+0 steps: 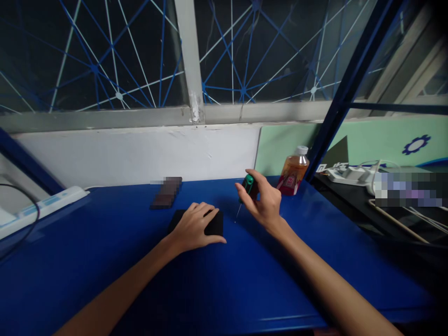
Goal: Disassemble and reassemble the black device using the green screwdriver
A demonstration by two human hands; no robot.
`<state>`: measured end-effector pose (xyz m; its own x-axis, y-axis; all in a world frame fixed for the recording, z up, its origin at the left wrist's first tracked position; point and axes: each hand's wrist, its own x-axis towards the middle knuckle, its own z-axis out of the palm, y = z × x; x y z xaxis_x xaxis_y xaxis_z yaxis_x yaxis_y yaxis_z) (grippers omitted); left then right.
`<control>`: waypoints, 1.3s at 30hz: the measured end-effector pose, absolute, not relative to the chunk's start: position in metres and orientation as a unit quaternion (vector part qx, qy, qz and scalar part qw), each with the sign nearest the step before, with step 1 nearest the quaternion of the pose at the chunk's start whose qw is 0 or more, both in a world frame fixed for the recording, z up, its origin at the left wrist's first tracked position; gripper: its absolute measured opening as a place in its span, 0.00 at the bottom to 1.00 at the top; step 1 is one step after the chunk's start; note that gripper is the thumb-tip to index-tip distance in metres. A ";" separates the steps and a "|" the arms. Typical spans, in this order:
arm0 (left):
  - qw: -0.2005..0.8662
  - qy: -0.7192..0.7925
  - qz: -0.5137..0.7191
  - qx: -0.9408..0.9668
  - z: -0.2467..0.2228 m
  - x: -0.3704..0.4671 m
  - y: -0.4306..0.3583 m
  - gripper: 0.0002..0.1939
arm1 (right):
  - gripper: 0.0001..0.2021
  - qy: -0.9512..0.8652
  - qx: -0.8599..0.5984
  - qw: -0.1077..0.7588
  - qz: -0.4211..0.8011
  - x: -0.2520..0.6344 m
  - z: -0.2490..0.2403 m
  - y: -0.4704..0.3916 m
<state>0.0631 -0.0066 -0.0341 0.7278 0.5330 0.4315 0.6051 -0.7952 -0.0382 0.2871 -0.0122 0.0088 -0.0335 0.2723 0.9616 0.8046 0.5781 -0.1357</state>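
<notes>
My right hand (264, 200) is closed round the green and black handle of a screwdriver (248, 182). The screwdriver's thin shaft slants down and its tip is close to the blue tabletop, though I cannot tell if it touches. To the left, my left hand (194, 226) lies across a flat black rectangular object (214, 225). Its thumb runs along the near side and its fingers reach over to the far side, gripping it against the table. Much of the black object is covered by that hand. A small gap separates the screwdriver tip from the object's right end.
Behind my left hand lies a dark, partly blurred slab (167, 193), perhaps a phone. A bottle of amber drink (294, 172) stands at the back right, beside a blue frame post (345, 88). White power strips (45, 205) and cables lie at both sides of the blue table (196, 289).
</notes>
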 end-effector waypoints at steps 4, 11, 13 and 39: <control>0.079 -0.300 -0.201 -0.929 -0.035 0.064 -0.006 0.37 | 0.16 -0.696 -0.395 0.557 -0.223 0.285 0.005 -0.012; 0.012 -0.321 -0.241 -0.916 -0.022 0.061 -0.009 0.36 | 0.15 -0.659 -0.428 0.589 -0.189 0.289 0.007 -0.010; -0.046 -0.353 -0.275 -0.893 -0.011 0.056 -0.008 0.34 | 0.15 -0.619 -0.450 0.625 -0.152 0.289 0.012 -0.011; -0.500 -0.443 -0.465 -0.581 0.014 0.037 0.001 0.36 | 0.20 -0.607 -0.494 0.622 0.017 0.292 0.016 -0.007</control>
